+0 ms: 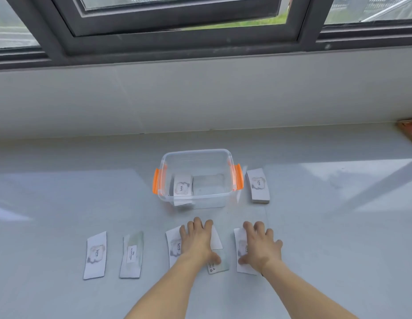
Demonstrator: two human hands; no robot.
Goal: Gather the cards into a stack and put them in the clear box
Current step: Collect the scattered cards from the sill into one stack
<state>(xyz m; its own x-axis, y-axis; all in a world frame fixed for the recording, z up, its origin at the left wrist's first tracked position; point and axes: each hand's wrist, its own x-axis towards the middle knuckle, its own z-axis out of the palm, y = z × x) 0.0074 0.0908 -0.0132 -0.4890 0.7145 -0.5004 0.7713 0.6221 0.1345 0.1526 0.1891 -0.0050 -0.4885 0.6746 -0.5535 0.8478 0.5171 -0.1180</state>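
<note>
A clear box [220,155] with orange latches stands on the white sill, a few cards [182,186] inside at its left. A card stack [258,185] lies just right of it. Along the near row lie single cards: a white "love" card [95,254], a greenish card [131,254], a white card [173,245] under my left hand [197,240], a greenish card [217,264] between my hands, and a white card [240,244] under my right hand [260,246]. Both hands press flat, fingers spread, on their cards.
The sill's back wall rises behind the box, with a dark window frame [177,42] above. A brown object [410,132] pokes in at the far right edge.
</note>
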